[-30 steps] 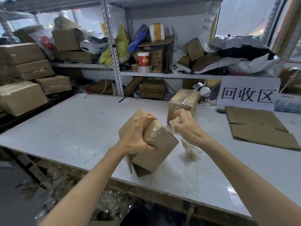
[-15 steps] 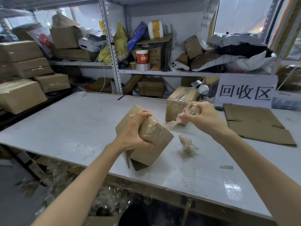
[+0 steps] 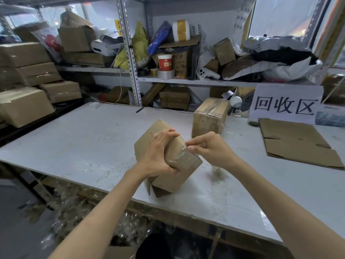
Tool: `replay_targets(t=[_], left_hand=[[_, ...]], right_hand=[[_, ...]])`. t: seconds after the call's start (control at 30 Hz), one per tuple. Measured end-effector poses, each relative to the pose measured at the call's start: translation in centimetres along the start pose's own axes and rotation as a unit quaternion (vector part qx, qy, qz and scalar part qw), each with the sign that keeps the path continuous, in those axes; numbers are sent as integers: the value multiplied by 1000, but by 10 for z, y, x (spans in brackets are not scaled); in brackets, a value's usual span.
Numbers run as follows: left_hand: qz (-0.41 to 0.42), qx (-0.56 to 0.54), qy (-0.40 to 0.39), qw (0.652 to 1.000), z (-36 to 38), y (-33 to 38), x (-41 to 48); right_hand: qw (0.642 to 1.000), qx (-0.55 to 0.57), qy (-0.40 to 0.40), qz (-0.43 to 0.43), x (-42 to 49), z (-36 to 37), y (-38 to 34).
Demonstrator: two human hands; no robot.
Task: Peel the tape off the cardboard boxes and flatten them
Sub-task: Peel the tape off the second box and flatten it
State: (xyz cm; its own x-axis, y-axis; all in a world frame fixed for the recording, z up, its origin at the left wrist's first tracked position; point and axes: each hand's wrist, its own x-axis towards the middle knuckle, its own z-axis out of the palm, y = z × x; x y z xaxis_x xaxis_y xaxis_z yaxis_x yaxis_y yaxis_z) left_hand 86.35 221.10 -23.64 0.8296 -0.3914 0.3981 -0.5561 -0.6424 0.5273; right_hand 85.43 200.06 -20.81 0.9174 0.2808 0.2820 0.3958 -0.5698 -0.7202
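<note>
Box in hand: a small cardboard box (image 3: 169,157) tipped on one corner near the front edge of the white table (image 3: 74,146), its lower flaps already hanging loose.
Left hand (image 3: 158,156): wrapped over the top of the box, its grip pressed around the near face to keep it from turning.
Right hand (image 3: 209,148): thumb and forefinger pinched together at the box's upper right edge, on the end of the clear tape (image 3: 180,156); whether the tape is truly caught I cannot tell.
How it handles: looks light and empty; the walls are stiff but would dent under a hard squeeze.
The tape: thin, glossy, likely slippery and prone to tearing into strips.
Where to hold: brace a solid corner, pull the tape low along the seam.
Waiting: a second taped box (image 3: 210,116) stands behind.
Done: flattened cardboard (image 3: 296,144) lies to the right.
Litter: a tape wad (image 3: 217,171) beside the box.
</note>
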Motion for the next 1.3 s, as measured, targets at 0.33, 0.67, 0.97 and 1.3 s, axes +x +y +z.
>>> replay_targets(t=[0.33,0.67,0.97,1.3], left_hand=[[-11,-14,-4,1000,-6,-2,-2],[1,1,11,1000,2,2,0],[-13,44,14,999,20,2,1],[-8,52,-18,998,14,3,3]], right_hand=[[988,151,2,30,-8,8,-1],[986,149,56,49,-10,-2,9],[987,104,116,30,-14,13,6],[976,196,6,95,-7,11,-2]])
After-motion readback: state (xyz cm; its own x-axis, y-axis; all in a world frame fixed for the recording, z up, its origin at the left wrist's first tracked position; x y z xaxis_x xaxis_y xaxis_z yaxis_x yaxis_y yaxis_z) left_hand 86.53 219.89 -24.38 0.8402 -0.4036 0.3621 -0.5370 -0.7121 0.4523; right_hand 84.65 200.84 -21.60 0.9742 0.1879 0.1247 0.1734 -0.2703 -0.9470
